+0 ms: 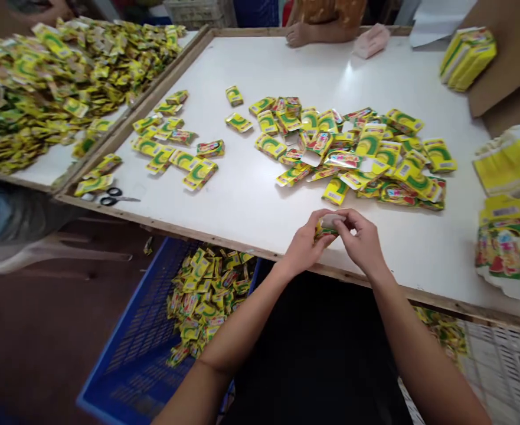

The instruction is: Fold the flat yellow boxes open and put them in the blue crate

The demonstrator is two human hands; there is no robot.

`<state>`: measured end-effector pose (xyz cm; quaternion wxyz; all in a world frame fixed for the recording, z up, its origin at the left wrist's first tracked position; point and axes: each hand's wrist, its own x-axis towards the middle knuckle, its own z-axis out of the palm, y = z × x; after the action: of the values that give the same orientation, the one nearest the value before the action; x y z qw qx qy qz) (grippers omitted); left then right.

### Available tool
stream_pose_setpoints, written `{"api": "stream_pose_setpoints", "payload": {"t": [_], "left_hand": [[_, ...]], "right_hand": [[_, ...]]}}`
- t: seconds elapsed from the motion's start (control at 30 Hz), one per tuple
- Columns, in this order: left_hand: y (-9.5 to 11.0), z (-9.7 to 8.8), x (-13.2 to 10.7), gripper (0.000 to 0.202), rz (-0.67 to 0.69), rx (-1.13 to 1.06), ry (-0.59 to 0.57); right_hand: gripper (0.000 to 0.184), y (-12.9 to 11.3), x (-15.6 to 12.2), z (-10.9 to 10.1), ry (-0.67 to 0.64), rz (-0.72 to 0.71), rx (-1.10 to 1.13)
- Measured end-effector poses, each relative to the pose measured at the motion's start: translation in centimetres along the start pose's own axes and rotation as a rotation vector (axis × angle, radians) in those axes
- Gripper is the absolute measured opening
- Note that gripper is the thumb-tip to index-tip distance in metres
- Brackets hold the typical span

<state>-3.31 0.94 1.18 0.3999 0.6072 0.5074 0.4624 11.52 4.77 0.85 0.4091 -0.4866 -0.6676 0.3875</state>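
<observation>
Just above the table's front edge, my left hand (306, 243) is closed around a small yellow-green box (326, 227) with a pale flap at its top. The thumb and fingers of my right hand (360, 241) pinch that flap from the other side. Fingers cover most of the box, so its far faces are hidden. Right beyond my hands lies a loose heap of similar yellow boxes (370, 147), some with white flaps sticking out. A smaller group of these boxes (171, 158) is spread to the left.
Black-handled scissors (117, 198) lie near the left wooden rim. Flat carton stacks (507, 242) stand at right beside brown cardboard (505, 53). A blue crate (122, 354) of boxes sits below. Another person's hand (298, 35) rests at the far edge. A big pile (65, 88) covers the left table.
</observation>
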Motion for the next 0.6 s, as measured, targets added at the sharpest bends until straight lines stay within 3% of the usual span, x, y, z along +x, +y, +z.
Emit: {"api": "stream_pose_setpoints", "payload": {"t": [0.1, 0.2, 0.37, 0.6], "left_hand": [[-1.1, 2.0, -0.4, 0.051, -0.109, -0.169, -0.028], [-1.7, 2.2, -0.5, 0.050, -0.142, -0.277, 0.004], [-1.6, 1.5, 0.1, 0.019, -0.216, -0.150, 0.001], [-1.7, 1.4, 0.8, 0.017, -0.126, -0.167, 0.106]], "right_hand": [[0.024, 1.8, -1.6, -0.1, 0.115, 0.146, 0.191], [0.024, 2.9, -2.8, 0.0, 0.126, 0.178, 0.287], [0.024, 2.7, -3.2, 0.0, 0.046, 0.155, 0.297], [0.015, 2.2, -1.8, 0.0, -0.014, 0.022, 0.177]]}}
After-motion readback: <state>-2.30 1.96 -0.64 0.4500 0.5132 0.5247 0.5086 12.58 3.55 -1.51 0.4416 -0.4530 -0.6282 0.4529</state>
